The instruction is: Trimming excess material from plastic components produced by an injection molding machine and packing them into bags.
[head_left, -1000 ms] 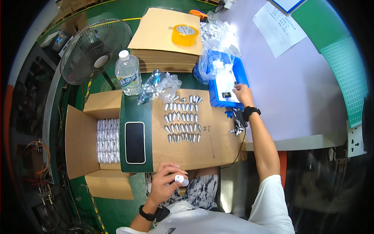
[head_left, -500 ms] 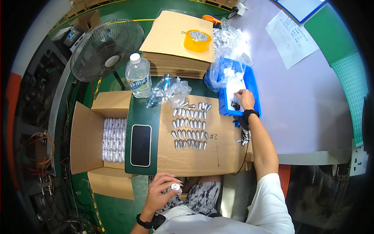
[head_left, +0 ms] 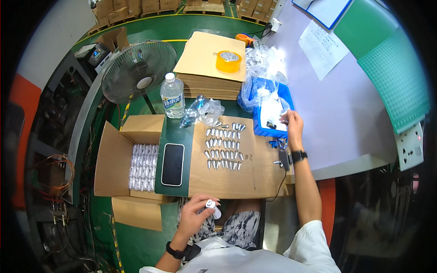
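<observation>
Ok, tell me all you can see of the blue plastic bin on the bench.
The blue plastic bin is a shallow, open-topped rectangular tray lying flat at the right end of the brown cardboard sheet, beside the rows of small silvery parts. It holds white pieces, and crumpled clear plastic bags spill over its far end. The right hand reaches into its near corner. Its contents are too small to tell apart.
</observation>
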Demonstrator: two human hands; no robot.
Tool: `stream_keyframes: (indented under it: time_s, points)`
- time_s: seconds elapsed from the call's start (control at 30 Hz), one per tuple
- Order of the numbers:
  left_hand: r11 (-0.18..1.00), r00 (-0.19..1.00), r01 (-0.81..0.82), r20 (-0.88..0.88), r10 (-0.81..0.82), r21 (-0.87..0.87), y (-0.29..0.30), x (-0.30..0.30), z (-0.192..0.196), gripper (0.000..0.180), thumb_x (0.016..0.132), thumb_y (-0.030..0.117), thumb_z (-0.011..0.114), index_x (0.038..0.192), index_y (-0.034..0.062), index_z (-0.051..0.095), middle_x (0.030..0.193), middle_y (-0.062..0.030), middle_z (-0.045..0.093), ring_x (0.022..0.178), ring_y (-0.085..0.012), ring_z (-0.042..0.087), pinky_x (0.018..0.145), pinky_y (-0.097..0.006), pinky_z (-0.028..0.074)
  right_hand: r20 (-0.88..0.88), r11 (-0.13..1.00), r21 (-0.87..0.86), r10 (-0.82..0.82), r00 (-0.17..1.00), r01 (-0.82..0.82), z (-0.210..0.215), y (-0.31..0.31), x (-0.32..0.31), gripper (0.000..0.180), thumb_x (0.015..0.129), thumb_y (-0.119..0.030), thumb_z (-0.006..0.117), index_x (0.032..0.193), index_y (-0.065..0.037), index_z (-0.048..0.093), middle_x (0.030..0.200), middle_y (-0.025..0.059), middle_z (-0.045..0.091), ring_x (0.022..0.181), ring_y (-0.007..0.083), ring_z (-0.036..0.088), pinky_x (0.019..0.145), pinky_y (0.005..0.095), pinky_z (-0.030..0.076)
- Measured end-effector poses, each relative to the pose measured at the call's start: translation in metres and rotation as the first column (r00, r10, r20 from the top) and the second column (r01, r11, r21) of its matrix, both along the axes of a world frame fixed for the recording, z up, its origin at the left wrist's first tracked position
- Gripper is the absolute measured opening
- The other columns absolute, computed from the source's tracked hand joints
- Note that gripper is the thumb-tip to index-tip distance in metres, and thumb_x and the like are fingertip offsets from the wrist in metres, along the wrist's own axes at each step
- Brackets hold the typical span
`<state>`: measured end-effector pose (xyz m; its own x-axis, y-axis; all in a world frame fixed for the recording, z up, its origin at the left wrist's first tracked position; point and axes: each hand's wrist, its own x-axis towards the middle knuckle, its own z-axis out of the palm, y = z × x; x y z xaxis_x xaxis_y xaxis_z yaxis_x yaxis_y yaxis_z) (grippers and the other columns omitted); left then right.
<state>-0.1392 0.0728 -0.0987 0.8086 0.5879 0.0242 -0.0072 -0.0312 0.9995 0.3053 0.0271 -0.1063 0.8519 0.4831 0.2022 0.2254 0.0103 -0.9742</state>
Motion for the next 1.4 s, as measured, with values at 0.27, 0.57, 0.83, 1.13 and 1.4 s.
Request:
stream_keyframes:
  time_s: [0.27, 0.57, 0.83, 1.13, 1.4]
  points:
    - [0.930, 0.977, 0.157, 0.189, -0.098, -0.331, -0.024, 0.021, 0.029, 0.023, 0.090, 0.015, 0.061, 0.102, -0.0034, 0.069, 0.138, -0.0110, 0.046, 0.126, -0.0212, 0.046, 0.102, -0.032, 0.037, -0.356, 0.882, 0.233, 0.469, 0.808, -0.410, 0.054, -0.110, -0.214, 0.022, 0.100, -0.019, 0.047, 0.088, -0.003, 0.056, 0.080, 0.0037, 0.059, 0.072, 0.0116, 0.056, 0.070, 0.0253, 0.047]
    - [0.843, 0.958, 0.284, 0.092, -0.273, -0.457, -0.060, 0.017, 0.050, 0.023, 0.091, 0.013, 0.061, 0.107, -0.0027, 0.068, 0.112, -0.0063, 0.064, 0.095, -0.0116, 0.060, 0.088, -0.026, 0.045, -0.405, 0.767, 0.092, 0.611, 0.680, -0.635, 0.056, -0.179, -0.294, 0.021, 0.099, -0.016, 0.050, 0.088, -0.001, 0.057, 0.079, 0.0005, 0.059, 0.075, 0.0079, 0.055, 0.072, 0.0235, 0.045]
    - [0.930, 0.954, 0.261, -0.080, -0.290, -0.259, -0.077, 0.014, 0.042, 0.023, 0.088, 0.013, 0.067, 0.104, -0.0041, 0.069, 0.107, -0.0057, 0.062, 0.093, -0.0127, 0.059, 0.084, -0.025, 0.046, -0.256, 0.863, -0.121, 0.449, 0.856, -0.490, 0.037, -0.204, -0.313, 0.025, 0.090, -0.019, 0.067, 0.102, 0.003, 0.063, 0.086, 0.0043, 0.066, 0.077, 0.0092, 0.063, 0.070, 0.0247, 0.051]
    - [0.946, 0.993, 0.104, -0.019, -0.115, -0.306, -0.072, -0.003, 0.024, 0.022, 0.091, 0.013, 0.063, 0.103, -0.0042, 0.069, 0.125, -0.0064, 0.057, 0.106, -0.0140, 0.056, 0.089, -0.027, 0.045, -0.507, 0.853, -0.005, 0.448, 0.736, -0.522, 0.031, -0.212, -0.314, 0.015, 0.091, -0.012, 0.064, 0.087, 0.003, 0.066, 0.073, -0.0001, 0.062, 0.065, 0.0059, 0.055, 0.060, 0.0211, 0.044]
    - [0.831, 0.929, -0.170, 0.367, -0.043, 0.530, -0.090, -0.041, 0.062, 0.024, 0.066, 0.021, 0.081, 0.087, 0.0095, 0.076, 0.107, -0.0082, 0.060, 0.097, -0.0240, 0.056, 0.079, -0.034, 0.048, -0.406, 0.916, -0.137, 0.295, 0.865, -0.377, 0.043, -0.197, -0.323, 0.013, 0.088, -0.011, 0.066, 0.084, 0.001, 0.064, 0.069, -0.0009, 0.059, 0.062, 0.0040, 0.052, 0.055, 0.0208, 0.040]
